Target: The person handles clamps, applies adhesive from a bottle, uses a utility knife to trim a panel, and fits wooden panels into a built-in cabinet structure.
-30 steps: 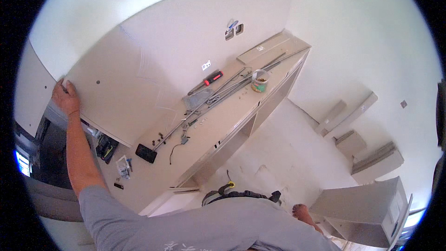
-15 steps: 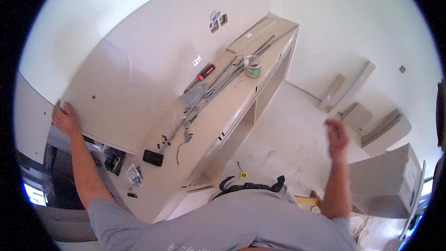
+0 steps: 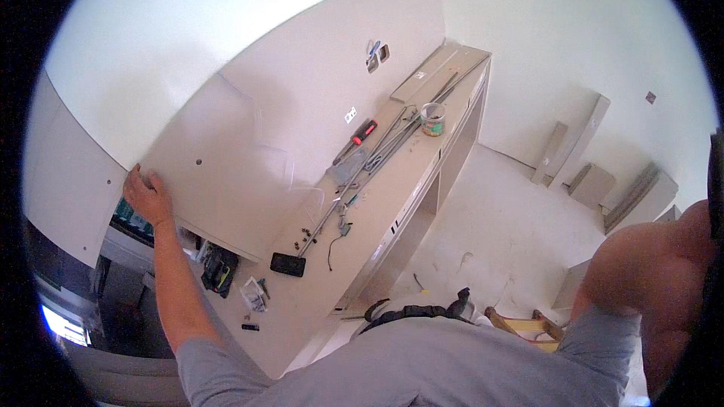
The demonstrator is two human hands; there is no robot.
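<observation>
My left hand [image 3: 147, 197] rests at the left end of the beige wall panel [image 3: 219, 152], where it meets a pale panel with small round holes [image 3: 79, 173]. Its thumb stands apart from the fingers, and I make out nothing held in it. My right arm [image 3: 641, 271] is bent and raised close at the right rim, its hand outside the picture. Below my left hand a dark tool with yellow-green parts [image 3: 219, 270] lies by the counter [image 3: 317, 298]. A clear plastic bag of small parts [image 3: 255, 295] is close by.
Along the counter lie a black-headed rod [image 3: 289, 264], a red-and-black tool [image 3: 365, 132], thin metal rods and a clear tub [image 3: 433, 120]. Board offcuts [image 3: 590, 185] lean on the far right wall. A yellow stepladder [image 3: 528, 325] stands beside my waist.
My right arm has swung from in front of me up to the right rim, taking its hand out of view. The view has shifted; my left hand stays at the panel's end.
</observation>
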